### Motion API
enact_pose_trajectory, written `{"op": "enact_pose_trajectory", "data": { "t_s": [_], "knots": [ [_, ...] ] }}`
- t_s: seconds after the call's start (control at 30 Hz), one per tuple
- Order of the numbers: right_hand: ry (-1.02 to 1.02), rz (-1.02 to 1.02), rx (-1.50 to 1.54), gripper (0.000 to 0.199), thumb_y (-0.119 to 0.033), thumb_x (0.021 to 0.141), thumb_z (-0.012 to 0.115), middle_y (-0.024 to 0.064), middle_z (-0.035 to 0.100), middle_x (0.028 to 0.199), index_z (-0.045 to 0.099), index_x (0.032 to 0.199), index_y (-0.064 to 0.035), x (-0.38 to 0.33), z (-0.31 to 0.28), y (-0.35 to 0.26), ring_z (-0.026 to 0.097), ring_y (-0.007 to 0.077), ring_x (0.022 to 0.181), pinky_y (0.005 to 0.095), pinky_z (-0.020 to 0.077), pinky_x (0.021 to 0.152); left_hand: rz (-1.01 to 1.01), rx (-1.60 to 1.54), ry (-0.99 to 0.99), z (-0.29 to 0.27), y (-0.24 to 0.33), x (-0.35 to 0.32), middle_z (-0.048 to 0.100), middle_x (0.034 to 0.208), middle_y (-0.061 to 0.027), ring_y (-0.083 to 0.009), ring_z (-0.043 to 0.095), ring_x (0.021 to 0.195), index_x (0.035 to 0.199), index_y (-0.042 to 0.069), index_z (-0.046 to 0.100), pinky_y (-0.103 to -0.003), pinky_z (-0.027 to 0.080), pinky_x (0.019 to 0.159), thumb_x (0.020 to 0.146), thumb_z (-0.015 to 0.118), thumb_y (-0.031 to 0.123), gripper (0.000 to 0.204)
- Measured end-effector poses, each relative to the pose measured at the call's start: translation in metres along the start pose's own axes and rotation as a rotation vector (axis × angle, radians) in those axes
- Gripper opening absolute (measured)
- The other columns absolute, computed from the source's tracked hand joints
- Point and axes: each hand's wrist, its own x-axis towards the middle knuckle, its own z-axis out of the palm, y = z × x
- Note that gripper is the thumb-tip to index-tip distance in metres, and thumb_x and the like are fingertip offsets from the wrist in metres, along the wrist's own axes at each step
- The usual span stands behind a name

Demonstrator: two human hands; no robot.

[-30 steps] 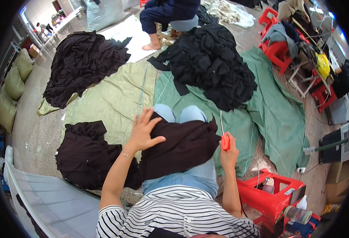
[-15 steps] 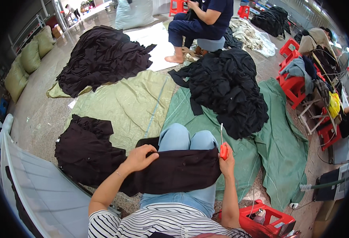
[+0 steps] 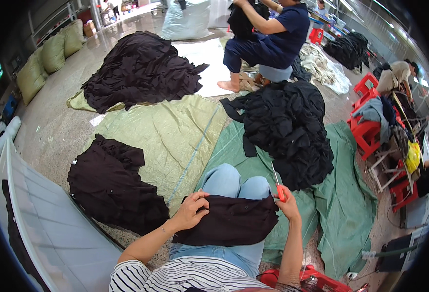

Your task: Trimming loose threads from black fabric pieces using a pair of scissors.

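Across my lap lies a dark brown garment [image 3: 229, 221], folded flat with small buttons on it. My left hand [image 3: 193, 210] pinches its upper left edge between thumb and fingers. At the garment's right end, my right hand [image 3: 288, 204] grips red-handled scissors [image 3: 281, 193], their thin metal blades pointing up and away from me. The fingers of that hand also touch the garment's corner. To the left, more dark brown garments [image 3: 109, 187] lie in a heap beside my lap.
A black garment pile [image 3: 287, 129] lies ahead on a green sheet [image 3: 348, 194]; a brown pile [image 3: 139, 70] sits far left by a yellowish sheet [image 3: 156, 129]. A co-worker [image 3: 282, 39] sits ahead. A pale panel [image 3: 53, 214] stands left; red stools [image 3: 365, 134] stand right.
The garment on my lap now lies apart from the left heap. My left hand has closed on its edge. The co-worker has raised black cloth. The whole view has shifted slightly.
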Motion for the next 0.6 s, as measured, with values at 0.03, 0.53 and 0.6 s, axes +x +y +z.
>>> {"op": "enact_pose_trajectory", "data": {
  "t_s": [0.03, 0.53, 0.6],
  "knots": [
    [0.031, -0.024, 0.003, 0.070, 0.012, 0.075, 0.060, 0.0046, 0.063, 0.106, 0.050, 0.140, -0.0109, -0.003, -0.002, 0.001, 0.063, 0.0136, 0.092, 0.0286, 0.0529, 0.072, -0.059, -0.052, -0.018, 0.000, -0.004, 0.003, 0.056, 0.131, -0.0157, -0.0370, 0.052, 0.122, 0.101, 0.009, 0.060, -0.045, 0.041, 0.103, 0.085, 0.072, 0.014, 0.021],
    [0.783, -0.526, -0.427, 0.059, 0.013, 0.086, 0.048, 0.0126, 0.061, 0.130, 0.048, 0.140, -0.0100, -0.004, 0.007, -0.077, 0.059, 0.0275, 0.121, 0.0367, 0.0438, 0.103, -0.118, -0.166, 0.257, -0.002, 0.036, 0.032, 0.058, 0.076, -0.0164, -0.0334, 0.062, 0.072, 0.087, 0.001, 0.057, -0.038, 0.048, 0.065, 0.091, 0.065, 0.009, 0.012],
    [0.822, -0.429, -0.521, 0.056, 0.005, 0.088, 0.058, 0.0149, 0.060, 0.132, 0.048, 0.140, -0.0130, 0.016, 0.013, -0.098, 0.061, 0.0354, 0.118, 0.0393, 0.0485, 0.097, -0.145, -0.045, 0.343, 0.011, 0.018, 0.049, 0.059, 0.078, -0.0182, -0.0382, 0.062, 0.077, 0.090, 0.001, 0.056, -0.042, 0.048, 0.067, 0.092, 0.061, 0.009, 0.010]
  ]
}}
